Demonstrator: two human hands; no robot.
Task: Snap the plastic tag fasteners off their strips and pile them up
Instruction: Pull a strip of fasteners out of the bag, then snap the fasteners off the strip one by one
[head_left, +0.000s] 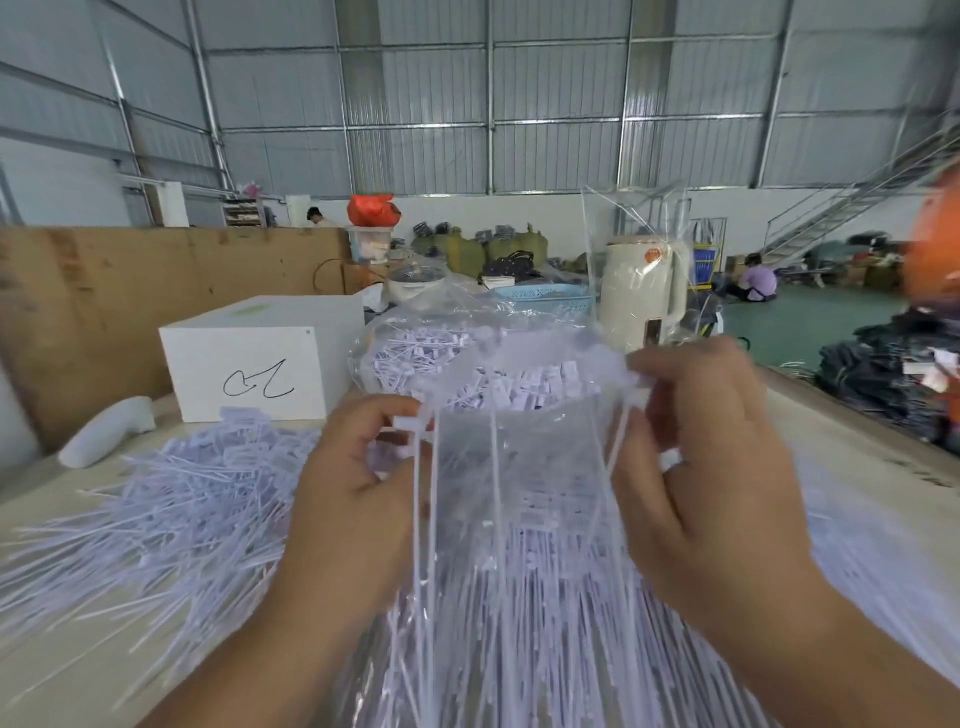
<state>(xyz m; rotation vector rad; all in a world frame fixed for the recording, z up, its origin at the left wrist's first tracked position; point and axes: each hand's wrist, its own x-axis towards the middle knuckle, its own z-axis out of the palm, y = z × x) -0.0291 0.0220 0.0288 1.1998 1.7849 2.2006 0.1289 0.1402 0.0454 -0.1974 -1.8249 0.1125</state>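
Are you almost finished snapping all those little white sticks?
Not nearly. Done: a big pile of loose fasteners lies on the table at the left. In hand: the left hand and right hand both pinch one strip of fasteners held up between them. Left: a clear bag behind the hands looks full of more, so plenty remains.

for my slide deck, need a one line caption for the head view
Both hands, left and right, pinch a fastener strip above the loose pile.
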